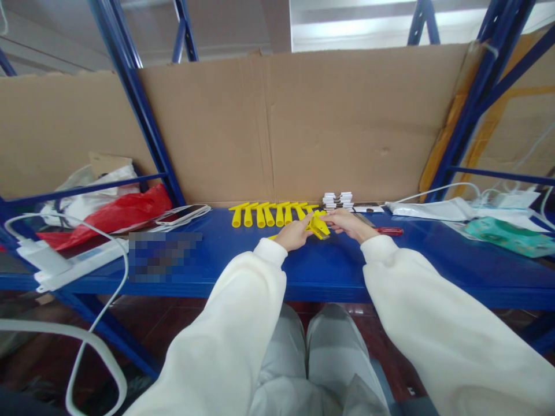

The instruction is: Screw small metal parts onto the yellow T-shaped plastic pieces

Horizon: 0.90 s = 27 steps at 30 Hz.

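Note:
Over the blue shelf board (277, 271), a yellow plastic tool (319, 226) with a thick handle is held between my two hands. My left hand (295, 233) is closed around it from the left. From the other side, the fingers of my right hand (348, 223) pinch at its far end; exactly what they press is too small to tell. Behind my left hand stretches a row of several similar yellow pieces (261, 216). Beyond my right hand sits a stack of small white items (337, 200), and a red-handled tool (388, 231) lies beside that wrist.
Cardboard (303, 127) walls the back between blue metal posts (143, 110). To the left are a red bag (117, 216), a phone (182, 214) and a white power strip (87, 263) with a looping cable. A green packet (511, 236) and white packages (433, 210) lie at right.

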Motion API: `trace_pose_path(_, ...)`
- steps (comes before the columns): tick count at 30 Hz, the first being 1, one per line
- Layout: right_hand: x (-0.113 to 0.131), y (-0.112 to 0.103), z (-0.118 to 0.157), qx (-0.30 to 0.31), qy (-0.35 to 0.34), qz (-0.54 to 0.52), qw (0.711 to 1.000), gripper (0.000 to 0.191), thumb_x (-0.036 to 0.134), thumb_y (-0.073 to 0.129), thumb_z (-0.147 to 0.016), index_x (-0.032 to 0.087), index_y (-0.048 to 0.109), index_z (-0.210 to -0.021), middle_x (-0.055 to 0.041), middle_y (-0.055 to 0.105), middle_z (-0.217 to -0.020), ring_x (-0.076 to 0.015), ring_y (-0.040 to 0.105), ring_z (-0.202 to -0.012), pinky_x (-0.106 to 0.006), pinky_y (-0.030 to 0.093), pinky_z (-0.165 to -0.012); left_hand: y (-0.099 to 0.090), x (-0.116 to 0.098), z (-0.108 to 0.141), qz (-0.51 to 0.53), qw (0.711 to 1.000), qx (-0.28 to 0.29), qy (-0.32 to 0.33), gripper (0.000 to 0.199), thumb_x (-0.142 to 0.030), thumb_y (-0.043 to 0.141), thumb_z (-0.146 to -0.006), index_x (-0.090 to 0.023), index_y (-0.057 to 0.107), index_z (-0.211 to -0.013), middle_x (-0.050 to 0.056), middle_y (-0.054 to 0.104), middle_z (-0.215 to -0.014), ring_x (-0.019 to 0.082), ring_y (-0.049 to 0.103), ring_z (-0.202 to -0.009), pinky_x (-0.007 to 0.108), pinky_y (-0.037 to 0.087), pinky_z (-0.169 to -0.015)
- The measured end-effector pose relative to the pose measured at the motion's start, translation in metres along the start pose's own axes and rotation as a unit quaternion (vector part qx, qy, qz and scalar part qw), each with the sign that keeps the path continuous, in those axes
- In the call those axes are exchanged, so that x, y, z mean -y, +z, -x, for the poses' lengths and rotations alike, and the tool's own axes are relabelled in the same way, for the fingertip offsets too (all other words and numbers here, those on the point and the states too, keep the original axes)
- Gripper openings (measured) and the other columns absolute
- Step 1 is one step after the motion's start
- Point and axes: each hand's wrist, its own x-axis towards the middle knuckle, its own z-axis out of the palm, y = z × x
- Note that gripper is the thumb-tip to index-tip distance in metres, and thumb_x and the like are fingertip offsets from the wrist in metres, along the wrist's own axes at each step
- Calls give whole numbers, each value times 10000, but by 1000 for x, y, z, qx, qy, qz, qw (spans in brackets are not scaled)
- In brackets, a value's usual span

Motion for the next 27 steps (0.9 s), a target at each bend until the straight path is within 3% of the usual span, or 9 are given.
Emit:
trace_pose_path(6, 1, 3, -1, -21, -16, 40, 999, 390, 382, 786, -701, 181, 471, -587, 102, 349, -435, -36, 276, -406, -179, 183, -407, 0, -1, 0, 6, 1000, -1, 1, 651, -255, 533, -945, -147, 289, -1539, 171, 674, -1251, 258, 637, -1174, 367, 469, -996)
trace_pose_path(12, 6, 8, 5, -38, -24, 67, 997, 368, 305, 762, -722, 186, 460, -547, 97, 324, -406, -38, 264, -391, -181, 168, -381, 0, -1, 0, 14, 1000, -1, 4, 618, -260, 542, -940, -159, 348, -1518, 172, 670, -1261, 272, 633, -1181, 384, 469, -1000)
trace_pose_path(19, 2, 9, 0, -71, -91, 155, 981, 361, 336, 748, -663, 184, 485, -467, 76, 362, -395, -59, 311, -420, -206, 212, -406, 5, 5, -2, 26, 999, -18, 28, 638, -266, 550, -934, -164, 338, -1528, 159, 680, -1248, 266, 654, -1140, 376, 478, -987)
trace_pose_path(27, 2, 1, -9, -201, -137, 86, 966, 275, 279, 680, -731, 191, 504, -540, 58, 430, -481, -95, 404, -516, -224, 344, -513, 5, 7, -5, 35, 997, -16, 66, 390, -217, 510, -942, -194, 639, -1310, 125, 701, -1213, 225, 668, -1093, 327, 471, -990)
